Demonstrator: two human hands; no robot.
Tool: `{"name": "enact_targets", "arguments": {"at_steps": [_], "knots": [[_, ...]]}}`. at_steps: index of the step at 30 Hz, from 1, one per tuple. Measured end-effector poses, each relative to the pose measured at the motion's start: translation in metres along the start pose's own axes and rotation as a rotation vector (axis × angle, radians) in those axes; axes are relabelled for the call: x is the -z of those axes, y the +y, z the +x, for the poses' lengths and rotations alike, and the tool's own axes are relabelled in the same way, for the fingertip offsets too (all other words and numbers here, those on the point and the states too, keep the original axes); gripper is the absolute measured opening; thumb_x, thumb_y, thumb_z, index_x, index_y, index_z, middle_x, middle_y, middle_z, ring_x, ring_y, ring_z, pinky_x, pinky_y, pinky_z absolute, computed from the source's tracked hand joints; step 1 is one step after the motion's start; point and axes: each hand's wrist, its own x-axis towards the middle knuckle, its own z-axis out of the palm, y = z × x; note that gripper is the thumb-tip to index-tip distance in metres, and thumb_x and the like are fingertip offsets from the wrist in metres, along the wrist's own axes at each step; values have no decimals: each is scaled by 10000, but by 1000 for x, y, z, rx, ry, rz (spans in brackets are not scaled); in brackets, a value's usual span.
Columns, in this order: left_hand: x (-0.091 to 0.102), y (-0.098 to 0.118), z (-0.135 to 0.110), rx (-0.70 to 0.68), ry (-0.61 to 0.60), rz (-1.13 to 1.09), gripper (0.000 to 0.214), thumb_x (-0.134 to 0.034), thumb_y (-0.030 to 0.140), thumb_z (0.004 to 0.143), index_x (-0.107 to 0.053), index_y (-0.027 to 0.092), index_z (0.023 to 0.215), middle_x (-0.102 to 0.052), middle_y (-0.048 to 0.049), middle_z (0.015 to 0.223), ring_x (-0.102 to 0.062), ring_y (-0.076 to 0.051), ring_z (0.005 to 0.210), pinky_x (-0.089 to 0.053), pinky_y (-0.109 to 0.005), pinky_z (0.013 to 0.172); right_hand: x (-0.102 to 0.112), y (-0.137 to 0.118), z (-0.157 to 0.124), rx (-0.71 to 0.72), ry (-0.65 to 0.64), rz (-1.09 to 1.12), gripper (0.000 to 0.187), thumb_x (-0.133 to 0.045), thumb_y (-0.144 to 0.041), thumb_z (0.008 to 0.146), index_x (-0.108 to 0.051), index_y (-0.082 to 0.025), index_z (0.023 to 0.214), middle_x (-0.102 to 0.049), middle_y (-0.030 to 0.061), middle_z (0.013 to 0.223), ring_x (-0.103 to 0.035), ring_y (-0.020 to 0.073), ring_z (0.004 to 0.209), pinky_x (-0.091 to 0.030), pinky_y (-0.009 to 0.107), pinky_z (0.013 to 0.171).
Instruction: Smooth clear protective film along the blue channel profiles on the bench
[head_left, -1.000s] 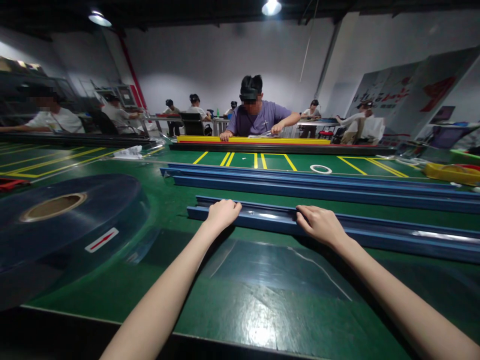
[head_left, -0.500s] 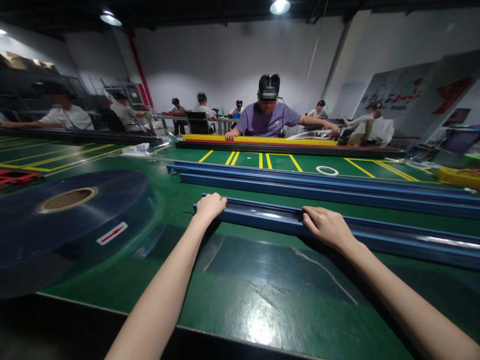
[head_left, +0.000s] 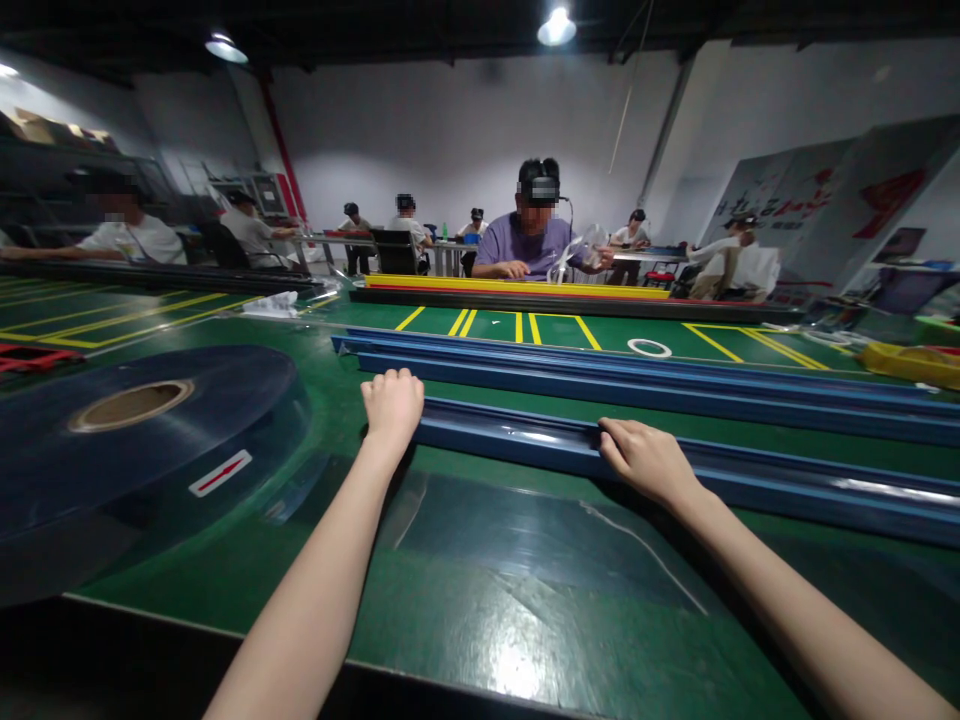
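A long blue channel profile (head_left: pixel 517 438) lies across the green table in front of me, with a glossy strip inside its groove. My left hand (head_left: pixel 393 402) is closed over its left end, knuckles up, and hides that end and the fingertips. Farther right, my right hand (head_left: pixel 649 458) grips the same profile, its fingers curled into the groove and its thumb at the near wall. Between my forearms a clear plastic sheet (head_left: pixel 517 535) lies flat on the table.
A large roll of clear film (head_left: pixel 240 410) takes up the table's left side. More blue profiles (head_left: pixel 600 385) lie just beyond mine. A white ring (head_left: pixel 649 348) rests farther back. Across the table, a co-worker (head_left: pixel 525 240) sits behind yellow and black profiles (head_left: pixel 517 288). A yellow tray (head_left: pixel 904 362) is at right.
My left hand has shifted left and slightly up, now covering the profile's end. My right hand stays about where it was. The co-worker opposite has drawn an arm in, holding something clear.
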Motion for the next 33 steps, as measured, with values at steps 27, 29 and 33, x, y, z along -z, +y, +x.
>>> {"name": "enact_targets", "arguments": {"at_steps": [27,29,33], "knots": [[-34,98,-21,-729,9,-105,371,-275,286,839,-605,132,911,-618,-115,863,-546,-214,847,-402,-316,767,5,8,-1,21,123,34,345,-299,-306,880,-584,-149,995,-613,93,1005,-529,183,913,-376,287,771],[-37,85,-12,-720,1,-72,374,-264,263,835,-605,135,920,-618,-114,860,-548,-216,843,-406,-315,752,3,14,-2,-5,114,23,331,-302,-300,879,-588,-154,962,-614,91,981,-525,184,899,-369,287,758],[-41,63,5,-711,-29,9,389,-251,237,824,-605,133,947,-620,-118,859,-560,-217,831,-415,-308,728,-4,29,-2,-82,78,3,333,-289,-301,883,-588,-159,924,-613,86,937,-518,182,886,-358,279,754]]}}
